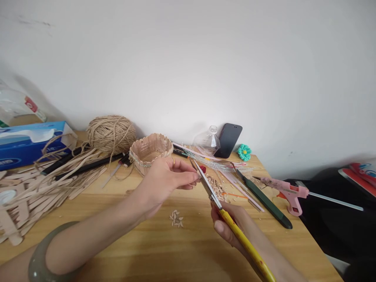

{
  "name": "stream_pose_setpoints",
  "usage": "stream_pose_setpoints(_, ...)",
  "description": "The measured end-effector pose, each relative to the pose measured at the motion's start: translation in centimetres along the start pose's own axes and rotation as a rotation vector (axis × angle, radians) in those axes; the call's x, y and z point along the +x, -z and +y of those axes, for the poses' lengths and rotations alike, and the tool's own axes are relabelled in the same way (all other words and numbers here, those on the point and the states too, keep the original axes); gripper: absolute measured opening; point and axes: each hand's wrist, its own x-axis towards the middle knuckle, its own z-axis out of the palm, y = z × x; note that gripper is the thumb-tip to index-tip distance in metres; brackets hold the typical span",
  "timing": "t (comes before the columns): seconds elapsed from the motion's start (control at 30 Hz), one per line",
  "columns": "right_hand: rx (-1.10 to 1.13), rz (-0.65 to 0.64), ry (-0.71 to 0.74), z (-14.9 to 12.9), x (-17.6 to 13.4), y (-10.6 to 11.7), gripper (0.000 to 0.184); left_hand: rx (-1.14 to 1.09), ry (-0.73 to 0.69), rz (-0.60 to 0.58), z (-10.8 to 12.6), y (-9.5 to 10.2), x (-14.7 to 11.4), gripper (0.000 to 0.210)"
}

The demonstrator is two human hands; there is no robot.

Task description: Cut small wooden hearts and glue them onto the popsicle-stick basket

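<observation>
My left hand (170, 178) is pinched, its fingertips right at the blades of a pair of yellow-handled scissors (227, 223). Whatever lies between those fingertips is too small to make out. My right hand (230, 223) grips the scissors, whose long handles run toward the lower right and whose blades point up and left. Below the hands, a small pile of pale pointed wood chips (176, 218) lies on the wooden table (152, 246). Just behind my left hand stands a round basket (151, 149) made of wooden pieces. Beyond the blades are more brownish scraps (216, 188).
A twine ball (111, 133), a blue tissue box (35, 143) and many wooden sticks (32, 207) occupy the left. At the right lie a green-handled tool (268, 199) and a pink glue gun (290, 192) by the table edge. A phone (229, 140) leans against the wall.
</observation>
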Motion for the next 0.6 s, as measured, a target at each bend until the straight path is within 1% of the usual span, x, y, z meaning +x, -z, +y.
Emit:
stream_pose_setpoints(0.17,-0.008,-0.026,0.014,0.19,-0.07,0.06,0.051,0.005,0.008,0.004,-0.02,-0.04,0.01,0.007)
stream_pose_setpoints(0.43,-0.012,-0.033,-0.011,0.32,-0.23,0.17,0.056,-0.014,0.006,-0.019,-0.13,-0.10,0.02,0.007)
stream_pose_setpoints(0.6,-0.004,-0.008,-0.030,-0.12,-0.31,-0.05,0.055,-0.017,-0.004,-0.027,-0.22,-0.19,0.17,0.005)
